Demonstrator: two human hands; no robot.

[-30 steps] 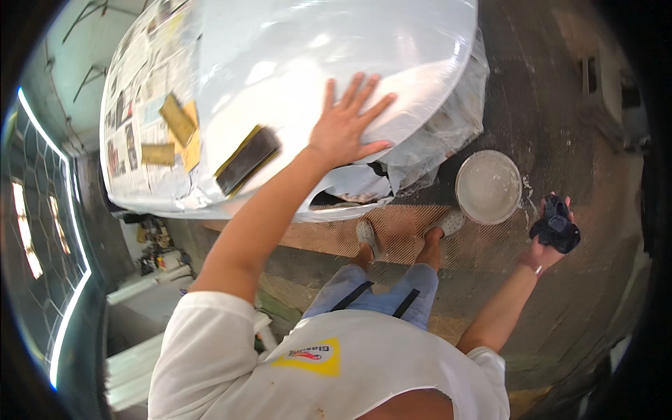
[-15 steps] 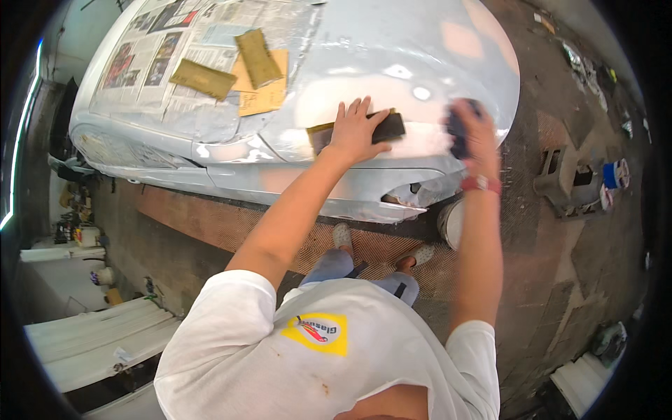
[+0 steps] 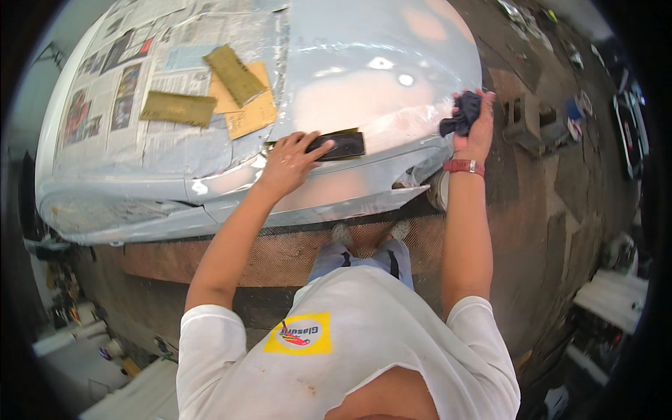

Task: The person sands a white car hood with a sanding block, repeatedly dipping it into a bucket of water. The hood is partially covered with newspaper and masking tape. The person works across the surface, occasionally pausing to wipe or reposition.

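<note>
A grey-white car body panel (image 3: 329, 38) with pale pinkish patches lies before me. My left hand (image 3: 287, 166) grips a black sanding block (image 3: 341, 145) with a strip of olive sandpaper showing at its edge. The block rests on the panel near its near edge. At the right corner of the bodywork, my right hand (image 3: 479, 140) holds a bunched dark cloth (image 3: 465, 113); part of the cloth hangs toward the panel.
Newspaper (image 3: 161, 42) covers the panel's left part, with two olive sandpaper strips (image 3: 178, 109) and tan sheets (image 3: 253, 120) on it. A bucket (image 3: 439, 190) stands beneath the right corner. A grey plastic stool (image 3: 526, 122) is on the floor at right.
My left hand has slid the sanding block left and nearer along the panel. My right hand, blurred before over the panel, is now at its right edge with the cloth. The view has shifted.
</note>
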